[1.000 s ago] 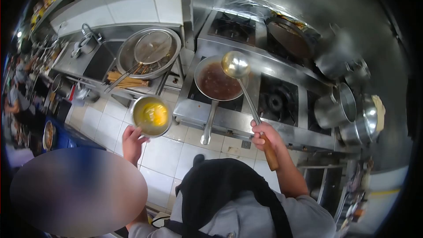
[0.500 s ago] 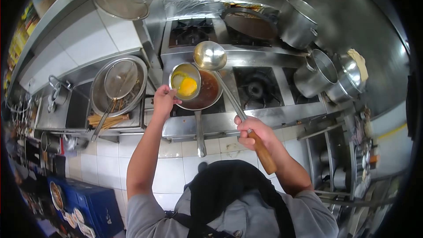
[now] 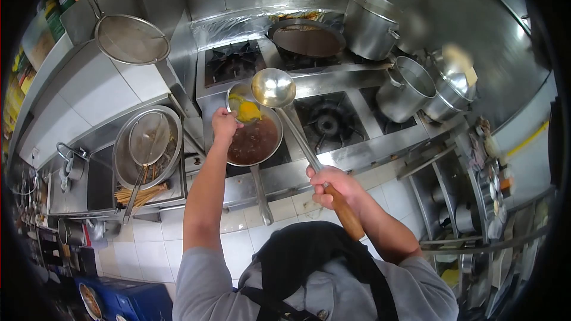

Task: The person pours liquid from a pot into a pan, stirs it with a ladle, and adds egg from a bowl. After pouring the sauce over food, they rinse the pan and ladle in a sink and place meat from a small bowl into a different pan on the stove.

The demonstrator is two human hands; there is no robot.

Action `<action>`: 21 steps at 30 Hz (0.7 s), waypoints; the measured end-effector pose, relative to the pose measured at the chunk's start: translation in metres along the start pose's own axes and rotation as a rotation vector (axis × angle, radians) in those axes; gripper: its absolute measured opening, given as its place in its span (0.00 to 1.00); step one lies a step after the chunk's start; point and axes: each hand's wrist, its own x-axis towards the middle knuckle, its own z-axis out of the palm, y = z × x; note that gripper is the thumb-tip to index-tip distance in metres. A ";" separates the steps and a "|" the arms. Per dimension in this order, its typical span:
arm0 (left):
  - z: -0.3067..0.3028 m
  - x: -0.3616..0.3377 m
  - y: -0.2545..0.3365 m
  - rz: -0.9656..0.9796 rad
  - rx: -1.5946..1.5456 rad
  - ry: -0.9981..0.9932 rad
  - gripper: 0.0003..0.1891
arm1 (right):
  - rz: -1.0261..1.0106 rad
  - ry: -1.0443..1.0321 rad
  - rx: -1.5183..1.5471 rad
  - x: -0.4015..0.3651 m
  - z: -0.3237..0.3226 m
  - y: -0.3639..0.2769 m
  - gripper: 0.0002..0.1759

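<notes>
Yellow egg (image 3: 248, 110) is sitting in a small steel bowl (image 3: 237, 94), which the person's left hand (image 3: 225, 126) is gripping and tilting over the pan (image 3: 253, 141) of brown liquid on the stove (image 3: 351, 153). The right hand (image 3: 327, 185) is clasping the wooden handle of a ladle (image 3: 273, 88), whose cup is hanging just right of the bowl. Steel pots (image 3: 405, 88) are standing far right, and a basin (image 3: 122, 163) holding a skimmer (image 3: 148, 138) is standing to the left.
</notes>
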 end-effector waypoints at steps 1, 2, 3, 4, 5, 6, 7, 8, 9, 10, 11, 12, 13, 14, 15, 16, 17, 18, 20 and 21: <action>-0.001 0.007 -0.001 0.029 0.025 0.026 0.12 | 0.003 -0.006 0.018 0.001 -0.001 0.000 0.12; -0.004 0.014 -0.001 0.030 0.025 0.025 0.12 | 0.008 -0.013 0.037 0.001 -0.002 0.000 0.13; -0.008 0.019 0.001 0.031 0.056 0.045 0.12 | 0.008 -0.013 0.037 0.001 -0.003 -0.001 0.13; -0.012 0.024 0.002 0.033 0.088 0.066 0.13 | 0.009 -0.024 0.023 0.001 -0.003 -0.002 0.12; -0.019 0.029 0.005 0.032 0.091 0.070 0.13 | 0.012 -0.036 0.008 0.001 -0.005 -0.002 0.12; -0.027 0.035 0.005 0.074 0.139 0.095 0.13 | 0.017 -0.040 0.009 0.002 -0.006 -0.003 0.12; -0.034 0.038 0.003 0.115 0.188 0.121 0.13 | 0.007 -0.040 -0.026 0.002 -0.008 -0.003 0.12; -0.041 0.039 0.000 0.113 0.194 0.129 0.13 | -0.003 -0.040 -0.061 0.002 -0.009 -0.003 0.12; -0.048 0.035 0.004 0.128 0.201 0.152 0.13 | 0.004 -0.047 -0.061 0.003 -0.010 -0.003 0.12; -0.055 0.030 0.008 0.143 0.209 0.175 0.13 | 0.005 -0.054 -0.068 0.003 -0.011 -0.004 0.12; -0.062 0.025 0.011 0.141 0.216 0.183 0.13 | 0.007 -0.061 -0.075 0.004 -0.012 -0.004 0.11; -0.070 0.019 0.014 0.140 0.275 0.164 0.12 | 0.015 -0.068 -0.074 0.003 -0.011 -0.005 0.11; -0.077 0.013 0.016 0.138 0.335 0.145 0.11 | 0.030 -0.065 -0.081 0.001 -0.009 -0.006 0.11; -0.082 0.007 0.018 0.136 0.342 0.154 0.11 | 0.044 -0.062 -0.089 0.000 -0.007 -0.008 0.11; -0.089 0.000 0.017 0.150 0.391 0.152 0.12 | 0.052 -0.070 -0.088 0.001 -0.007 -0.008 0.11; -0.094 -0.006 0.015 0.164 0.439 0.148 0.12 | 0.057 -0.069 -0.085 0.002 -0.007 -0.008 0.10; -0.098 -0.014 0.013 0.162 0.447 0.154 0.12 | 0.060 -0.066 -0.082 0.003 -0.008 -0.008 0.10; -0.102 -0.021 0.011 0.189 0.458 0.146 0.12 | 0.065 -0.072 -0.080 0.004 -0.009 -0.009 0.10; -0.102 -0.042 0.014 0.177 0.461 0.120 0.13 | 0.079 -0.100 -0.066 0.007 -0.011 -0.008 0.09; -0.100 -0.049 0.012 0.178 0.466 0.122 0.13 | 0.080 -0.104 -0.064 0.007 -0.011 -0.009 0.09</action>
